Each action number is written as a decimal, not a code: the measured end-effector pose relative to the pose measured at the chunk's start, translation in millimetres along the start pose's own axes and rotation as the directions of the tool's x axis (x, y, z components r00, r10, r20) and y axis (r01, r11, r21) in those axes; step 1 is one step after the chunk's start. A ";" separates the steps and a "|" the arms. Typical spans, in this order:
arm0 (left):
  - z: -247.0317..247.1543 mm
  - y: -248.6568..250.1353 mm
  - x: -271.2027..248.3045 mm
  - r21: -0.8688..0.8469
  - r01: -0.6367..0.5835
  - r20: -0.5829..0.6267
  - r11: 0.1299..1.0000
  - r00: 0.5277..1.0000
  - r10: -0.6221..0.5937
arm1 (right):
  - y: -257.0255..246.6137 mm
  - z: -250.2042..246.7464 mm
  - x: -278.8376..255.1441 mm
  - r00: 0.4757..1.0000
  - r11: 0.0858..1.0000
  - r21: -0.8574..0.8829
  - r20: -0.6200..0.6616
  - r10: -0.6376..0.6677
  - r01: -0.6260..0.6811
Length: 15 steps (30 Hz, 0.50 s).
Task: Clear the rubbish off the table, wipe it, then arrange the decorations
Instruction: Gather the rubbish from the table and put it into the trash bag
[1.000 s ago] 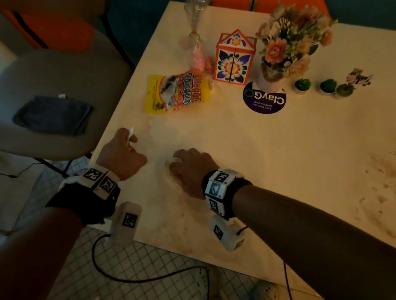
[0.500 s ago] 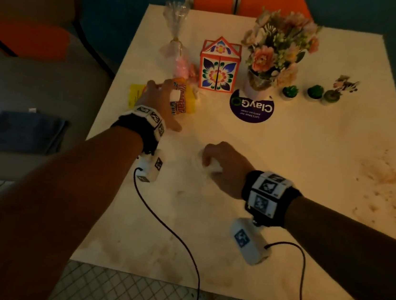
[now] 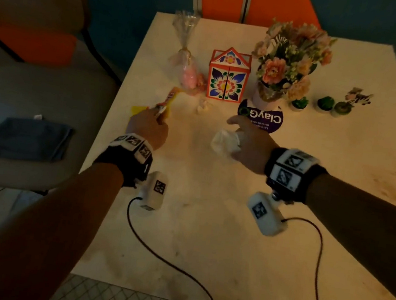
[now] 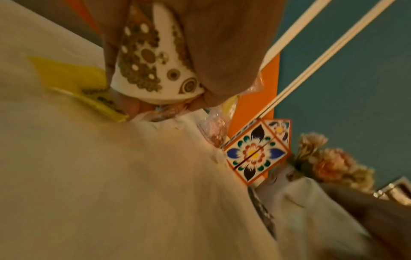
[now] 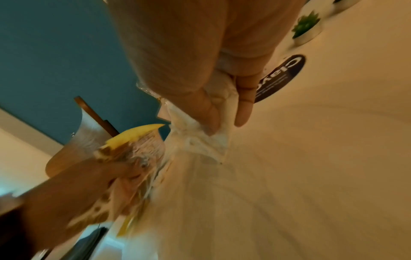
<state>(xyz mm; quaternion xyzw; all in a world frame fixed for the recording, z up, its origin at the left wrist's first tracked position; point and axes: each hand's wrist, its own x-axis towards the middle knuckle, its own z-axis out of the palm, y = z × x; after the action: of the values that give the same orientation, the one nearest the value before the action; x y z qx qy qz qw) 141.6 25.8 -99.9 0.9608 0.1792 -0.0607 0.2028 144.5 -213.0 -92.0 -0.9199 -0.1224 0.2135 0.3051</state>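
Both hands (image 3: 147, 128) (image 3: 251, 146) curled — arms outstretched.

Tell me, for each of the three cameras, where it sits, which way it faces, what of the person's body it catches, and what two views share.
Head: worn on the head, looking forward and down at the table; shows both forearms, the left hand and the right hand.
Left wrist: under the left wrist, looking along the palm toward the floral box.
Right wrist: under the right wrist, looking along fingers gripping crumpled tissue; the left hand also shows.
Shared: the yellow snack packet appears in all three; the purple round sticker in the head and right-wrist views.
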 end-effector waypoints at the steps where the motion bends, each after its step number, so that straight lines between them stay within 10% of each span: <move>1: -3.9 -7.0 -5.1 -0.028 0.005 -0.019 1.000 1.000 -0.006 | -7.0 1.1 12.6 0.999 0.999 -0.047 -0.035 0.021 -0.022; 15: -46.6 -65.6 -50.1 -0.218 0.040 -0.094 0.975 0.994 -0.062 | -49.7 30.8 114.8 0.994 0.954 -0.283 -0.026 -0.109 0.097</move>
<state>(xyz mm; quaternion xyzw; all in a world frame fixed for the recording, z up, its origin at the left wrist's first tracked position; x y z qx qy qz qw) 73.0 85.0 -72.1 0.9301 0.2191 0.0024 0.2948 226.3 -117.5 -120.3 -0.9506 -0.1929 0.1586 0.1844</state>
